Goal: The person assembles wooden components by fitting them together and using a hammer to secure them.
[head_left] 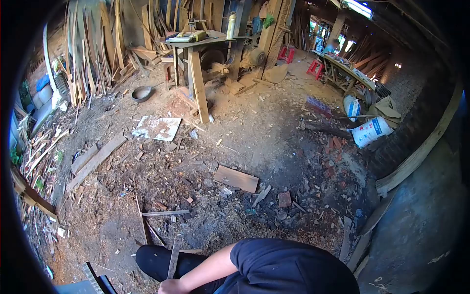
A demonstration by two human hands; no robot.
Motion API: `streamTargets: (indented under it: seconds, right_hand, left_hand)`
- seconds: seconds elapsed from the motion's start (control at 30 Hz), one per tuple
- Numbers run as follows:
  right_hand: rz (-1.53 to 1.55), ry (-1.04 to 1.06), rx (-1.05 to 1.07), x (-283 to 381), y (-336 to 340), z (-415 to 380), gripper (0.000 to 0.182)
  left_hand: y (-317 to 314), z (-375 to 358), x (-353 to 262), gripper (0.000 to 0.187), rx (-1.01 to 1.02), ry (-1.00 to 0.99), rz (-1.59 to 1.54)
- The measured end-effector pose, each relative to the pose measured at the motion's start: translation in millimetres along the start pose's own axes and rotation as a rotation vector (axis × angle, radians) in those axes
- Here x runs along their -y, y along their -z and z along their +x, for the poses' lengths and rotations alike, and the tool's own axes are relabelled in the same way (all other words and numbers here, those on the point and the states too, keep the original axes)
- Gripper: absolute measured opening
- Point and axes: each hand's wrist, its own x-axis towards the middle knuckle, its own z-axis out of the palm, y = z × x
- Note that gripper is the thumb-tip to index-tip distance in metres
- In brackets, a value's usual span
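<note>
At the bottom edge, my right hand (pixel 171 287) is closed around the lower end of a flat, narrow grey-brown strip (pixel 174 257). The strip stands nearly upright in the view and passes in front of my dark-clothed knee (pixel 151 260). Whether it is metal or wood I cannot tell. My bare forearm reaches in from the right, below a dark short sleeve (pixel 279 262). Just beyond the knee, thin wooden sticks (pixel 165 213) lie on the ground. To the left of the hand is a dark piece with a ridged edge (pixel 93 278), cut off by the frame. My left hand is out of sight.
Wood chips and scraps cover the dirt floor, with a brown board (pixel 236 179) and long planks (pixel 98 160) on it. Farther back stand a machine table (pixel 205 41), leaning timber, red stools (pixel 315 69) and white sacks (pixel 371 131). A person (pixel 331 46) sits behind a long table (pixel 348 71).
</note>
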Motion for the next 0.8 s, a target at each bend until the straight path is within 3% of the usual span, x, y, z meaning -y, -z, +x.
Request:
streamTargets:
  seconds: [0.8]
  right_hand:
    - [-0.047,0.005,-0.014,-3,-9,-3,0.018]
  left_hand:
    - [-1,4,-7,0.049,0.018,-0.026,0.024]
